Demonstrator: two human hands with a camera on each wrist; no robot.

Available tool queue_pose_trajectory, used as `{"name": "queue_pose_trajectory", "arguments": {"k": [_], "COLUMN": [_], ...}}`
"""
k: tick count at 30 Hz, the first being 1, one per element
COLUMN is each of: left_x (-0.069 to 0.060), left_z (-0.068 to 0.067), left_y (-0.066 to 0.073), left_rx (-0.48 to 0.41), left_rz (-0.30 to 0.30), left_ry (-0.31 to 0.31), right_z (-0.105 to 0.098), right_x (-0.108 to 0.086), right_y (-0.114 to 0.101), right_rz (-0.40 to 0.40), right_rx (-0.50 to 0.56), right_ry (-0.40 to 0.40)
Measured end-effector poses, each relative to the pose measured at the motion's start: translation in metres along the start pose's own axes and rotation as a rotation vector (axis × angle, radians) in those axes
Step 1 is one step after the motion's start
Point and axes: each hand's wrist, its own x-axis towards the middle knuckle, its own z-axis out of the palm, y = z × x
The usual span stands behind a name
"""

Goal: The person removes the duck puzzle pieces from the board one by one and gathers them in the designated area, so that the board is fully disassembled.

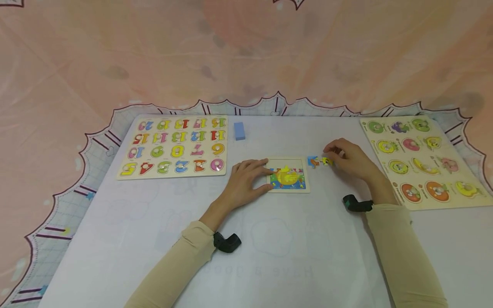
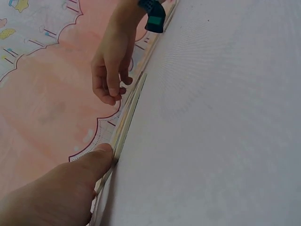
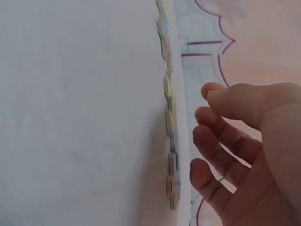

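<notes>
Left grip (image 1: pixel 245 179) touches 1 puzzle (image 1: pixel 289 177); right grip (image 1: pixel 353 160) seemingly above pieces (image 1: pixel 313 161).

- The left sleeve (image 1: pixel 173 269), lower left in the head view, is plain tan cloth, long and close-fitting, rumpled towards its cuff.
- The right sleeve (image 1: pixel 402 248), at lower right there, matches it in colour.
- Black, angular wrist devices, the left one (image 1: pixel 227 242) near bottom centre, the right one (image 1: pixel 357 203) right of centre.
- Top of the left wrist view: a green patch (image 2: pixel 155 23) on the right device's dark casing.
</notes>
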Motion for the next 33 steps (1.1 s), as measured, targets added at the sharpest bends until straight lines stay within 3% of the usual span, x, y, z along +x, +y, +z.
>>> {"name": "queue_pose_trajectory", "arguments": {"k": [10,21,33], "left_x": [0.000,0.001,0.001], "left_z": [0.001,0.001,0.000], "left_y": [0.000,0.000,0.001], "left_rx": [-0.003,0.031,0.060], "left_rz": [-0.002,-0.020,-0.031], "left_ry": [0.000,-0.017,-0.031], "right_z": [0.014,0.029,0.046], "right_x": [0.005,0.009,0.012], "right_y": [-0.017,-0.041,-0.065], "right_rz": [-0.082,-0.090,-0.141], "right_rx": [0.021,-0.001,-0.021], "right_ry": [-0.029,-0.073,-0.184]}}
